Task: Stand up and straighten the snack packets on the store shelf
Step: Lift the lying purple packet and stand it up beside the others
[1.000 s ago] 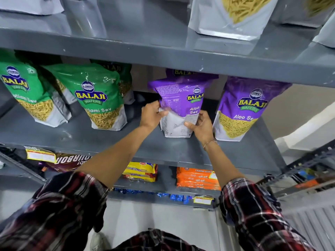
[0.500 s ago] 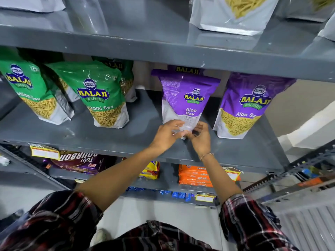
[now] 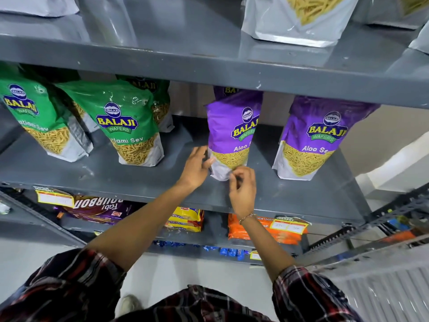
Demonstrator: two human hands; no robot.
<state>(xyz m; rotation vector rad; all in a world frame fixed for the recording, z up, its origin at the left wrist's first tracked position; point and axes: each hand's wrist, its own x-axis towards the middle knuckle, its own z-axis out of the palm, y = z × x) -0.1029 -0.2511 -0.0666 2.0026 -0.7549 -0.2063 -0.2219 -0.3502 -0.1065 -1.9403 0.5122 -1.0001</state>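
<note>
A purple Aloo Sev packet (image 3: 232, 126) stands upright on the grey middle shelf (image 3: 116, 175), its front towards me. My left hand (image 3: 197, 166) is at its lower left edge, fingers loosely straight and thumb touching the white base. My right hand (image 3: 241, 187) has curled fingers that pinch the packet's bottom front edge. A second purple Aloo Sev packet (image 3: 313, 138) stands to the right. Behind the held packet another purple one (image 3: 222, 91) peeks out. Two green Sev packets (image 3: 130, 126) (image 3: 34, 119) lean on the left, with more green packets (image 3: 160, 101) behind.
The upper shelf (image 3: 209, 66) overhangs the packet tops and holds white packets (image 3: 299, 22). The lower shelf carries a Bourbon biscuit pack (image 3: 99, 208), yellow packs (image 3: 185, 219), orange cookie packs (image 3: 262, 231) and price tags. A metal rack (image 3: 394, 212) stands at right.
The middle purple packet has been turned from its back and side to face front and now stands straighter. Both hands slid from its sides down to its base.
</note>
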